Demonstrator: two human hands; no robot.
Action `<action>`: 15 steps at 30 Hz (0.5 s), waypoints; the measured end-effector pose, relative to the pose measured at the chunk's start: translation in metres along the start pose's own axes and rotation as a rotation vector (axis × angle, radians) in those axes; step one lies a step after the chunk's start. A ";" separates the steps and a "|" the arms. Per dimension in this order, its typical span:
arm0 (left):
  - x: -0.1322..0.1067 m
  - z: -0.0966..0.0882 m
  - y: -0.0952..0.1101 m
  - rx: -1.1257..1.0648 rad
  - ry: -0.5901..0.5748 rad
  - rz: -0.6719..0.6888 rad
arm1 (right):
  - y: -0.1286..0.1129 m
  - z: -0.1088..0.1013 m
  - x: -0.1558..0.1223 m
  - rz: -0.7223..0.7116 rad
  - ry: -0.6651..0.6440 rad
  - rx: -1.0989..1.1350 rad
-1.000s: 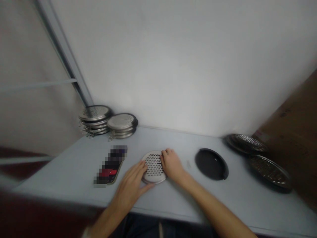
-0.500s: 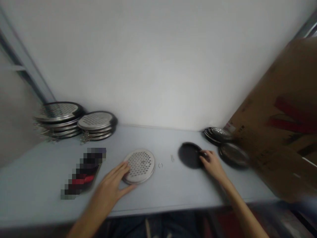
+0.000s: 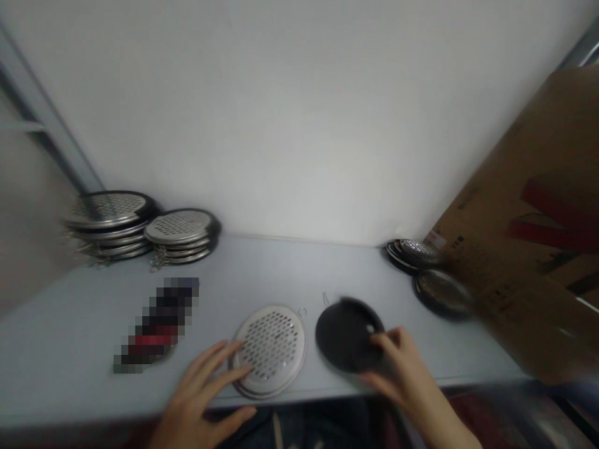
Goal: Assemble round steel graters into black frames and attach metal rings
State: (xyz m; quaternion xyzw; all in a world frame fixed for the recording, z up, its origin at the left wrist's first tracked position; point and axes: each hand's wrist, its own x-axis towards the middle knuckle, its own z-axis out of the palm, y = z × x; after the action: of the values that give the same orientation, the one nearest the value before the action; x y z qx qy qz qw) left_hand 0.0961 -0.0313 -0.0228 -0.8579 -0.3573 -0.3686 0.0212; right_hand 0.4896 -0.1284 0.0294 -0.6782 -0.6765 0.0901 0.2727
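A round perforated metal plate lies near the table's front edge. The spread fingers of my left hand rest on its left rim, the thumb apart from it. To its right, my right hand pinches the right side of a round black disc with a raised rim and a small light spot. Blur hides whether the disc touches the table. Just behind these two pieces lie a small metal ring and a thin wire clip.
Two stacks of perforated plates, a taller one and a lower one, stand at the back left. A pixelated dark and red object lies left. More round pieces lie right, beside a cardboard box. A white wall rises behind.
The perforated plate has slid toward me and slightly right under my left hand. My right hand has brought the black disc nearer and to the left. The ring and clip have stayed put.
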 end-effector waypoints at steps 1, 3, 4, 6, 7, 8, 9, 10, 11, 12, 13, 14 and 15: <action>0.000 0.000 0.000 -0.003 -0.017 -0.036 | -0.007 0.004 -0.001 -0.047 0.015 -0.014; 0.004 -0.001 -0.002 -0.023 -0.063 -0.079 | -0.021 0.010 -0.002 -0.123 0.038 -0.049; 0.006 -0.002 -0.003 -0.039 -0.083 -0.078 | -0.028 0.012 -0.003 -0.145 0.045 -0.067; 0.009 -0.004 -0.006 -0.062 -0.106 -0.068 | -0.040 0.014 -0.004 -0.162 0.052 -0.100; 0.009 -0.004 -0.007 -0.065 -0.103 -0.073 | -0.045 0.014 -0.005 -0.169 0.055 -0.113; 0.009 -0.004 -0.008 -0.066 -0.097 -0.085 | -0.049 0.013 -0.006 -0.185 0.052 -0.124; 0.007 -0.003 -0.009 -0.069 -0.093 -0.105 | -0.052 0.012 -0.006 -0.201 0.048 -0.134; 0.005 -0.002 -0.009 -0.075 -0.093 -0.134 | -0.054 0.012 -0.006 -0.218 0.045 -0.145; 0.002 -0.001 -0.009 -0.087 -0.100 -0.169 | -0.055 0.011 -0.007 -0.236 0.041 -0.155; -0.001 0.001 -0.009 -0.103 -0.115 -0.206 | -0.056 0.011 -0.007 -0.250 0.033 -0.165; -0.003 0.002 -0.008 -0.119 -0.135 -0.241 | -0.057 0.011 -0.008 -0.258 0.022 -0.174; -0.005 0.004 -0.007 -0.131 -0.157 -0.267 | -0.058 0.012 -0.009 -0.264 0.008 -0.182; -0.007 0.005 -0.006 -0.137 -0.176 -0.277 | -0.059 0.014 -0.011 -0.267 -0.014 -0.184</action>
State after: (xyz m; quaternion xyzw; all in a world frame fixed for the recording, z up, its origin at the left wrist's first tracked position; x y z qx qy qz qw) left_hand 0.0921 -0.0293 -0.0322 -0.8288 -0.4465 -0.3152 -0.1198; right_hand 0.4310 -0.1395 0.0440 -0.6037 -0.7679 -0.0046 0.2141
